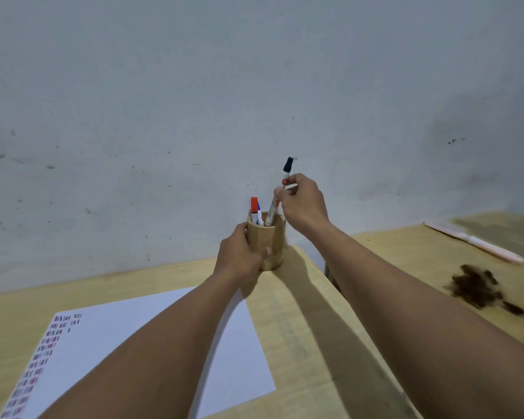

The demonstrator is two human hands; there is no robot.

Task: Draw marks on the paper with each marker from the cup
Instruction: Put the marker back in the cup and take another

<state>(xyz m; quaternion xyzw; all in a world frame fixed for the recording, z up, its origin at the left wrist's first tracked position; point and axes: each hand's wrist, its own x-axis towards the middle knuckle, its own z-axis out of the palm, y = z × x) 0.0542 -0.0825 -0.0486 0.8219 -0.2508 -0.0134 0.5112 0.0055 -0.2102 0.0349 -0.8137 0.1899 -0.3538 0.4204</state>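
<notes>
A wooden cup (pixel 273 237) stands at the far edge of the table against the wall. My left hand (pixel 239 258) is wrapped around its left side. My right hand (pixel 303 204) pinches a white marker with a black cap (pixel 285 179), whose lower end is still inside the cup. A marker with a red cap (pixel 254 207) and one with a blue cap (pixel 259 213) stand in the cup. The white paper (pixel 103 337) lies in front on the table, with rows of short red, blue and dark marks down its left edge (pixel 43 358).
The light wooden table (pixel 309 328) ends at a gap on the right; a second table (pixel 430 252) holds a pale pink long object (pixel 478 246) and a dark brown pile (pixel 478 288). A grey wall rises right behind the cup.
</notes>
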